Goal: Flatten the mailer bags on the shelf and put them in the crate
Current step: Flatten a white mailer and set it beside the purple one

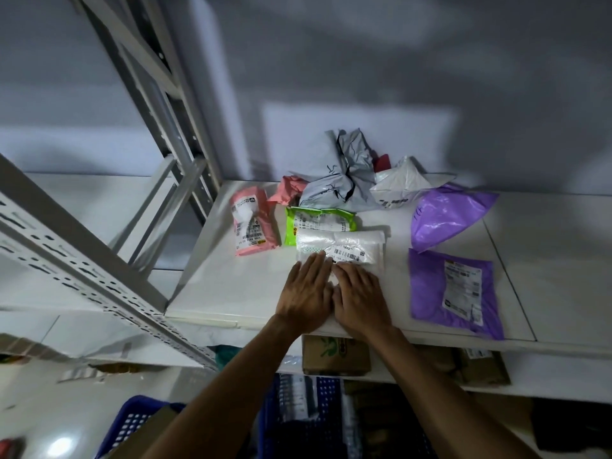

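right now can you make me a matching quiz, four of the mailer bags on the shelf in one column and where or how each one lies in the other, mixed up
Bags:
1. white mailer
2. green mailer
3. purple mailer with label
4. grey mailer

States:
A. crumpled in a heap by the back wall
B. lying flat near the shelf's front edge, right of the hands
C. pressed under both hands
D. just behind the white mailer

Pairs: 1-C, 2-D, 3-B, 4-A

Left hand [306, 293] and right hand [359, 301] side by side, flat, palms down, fingers spread, on the white mailer bag [341, 250].
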`<action>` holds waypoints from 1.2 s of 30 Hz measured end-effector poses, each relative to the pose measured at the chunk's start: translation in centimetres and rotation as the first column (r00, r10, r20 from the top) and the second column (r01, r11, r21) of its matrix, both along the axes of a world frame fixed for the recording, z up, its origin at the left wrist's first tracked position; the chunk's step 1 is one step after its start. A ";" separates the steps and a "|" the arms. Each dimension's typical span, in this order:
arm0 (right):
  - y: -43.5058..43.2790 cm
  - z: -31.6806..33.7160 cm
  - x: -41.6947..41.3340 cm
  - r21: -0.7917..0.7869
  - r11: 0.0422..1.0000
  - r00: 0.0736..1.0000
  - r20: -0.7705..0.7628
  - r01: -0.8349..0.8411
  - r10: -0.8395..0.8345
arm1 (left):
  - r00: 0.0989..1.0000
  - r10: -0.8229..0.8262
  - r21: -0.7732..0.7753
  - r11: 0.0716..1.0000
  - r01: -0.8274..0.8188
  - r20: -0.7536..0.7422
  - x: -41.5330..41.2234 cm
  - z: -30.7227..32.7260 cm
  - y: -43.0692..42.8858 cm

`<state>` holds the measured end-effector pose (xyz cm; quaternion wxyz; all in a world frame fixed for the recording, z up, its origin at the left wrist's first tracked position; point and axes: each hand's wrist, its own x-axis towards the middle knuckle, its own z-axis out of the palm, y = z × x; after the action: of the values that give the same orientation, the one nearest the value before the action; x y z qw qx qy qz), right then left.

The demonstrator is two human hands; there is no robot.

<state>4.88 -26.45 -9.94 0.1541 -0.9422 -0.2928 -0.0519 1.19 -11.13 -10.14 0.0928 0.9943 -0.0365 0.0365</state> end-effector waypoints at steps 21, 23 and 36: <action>1.4 -1.2 2.8 -0.015 0.994 0.994 -0.008 0.105 -0.105 | 0.999 0.048 -0.076 0.996 -0.048 0.006 3.1 0.3 0.2; 1.6 -1.4 3.1 -0.007 0.993 0.993 0.000 0.119 -0.119 | 0.999 0.039 -0.063 0.997 -0.040 -0.011 3.2 0.3 0.3; 1.8 -1.6 4.4 -0.024 0.993 0.993 0.007 0.119 -0.119 | 0.999 0.031 -0.005 0.999 -0.031 -0.029 4.4 0.3 0.5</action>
<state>9.27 -24.69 -11.57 0.1383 -0.9597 -0.2370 -0.0599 5.63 -10.67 -9.88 0.0957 0.9949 -0.0196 0.0238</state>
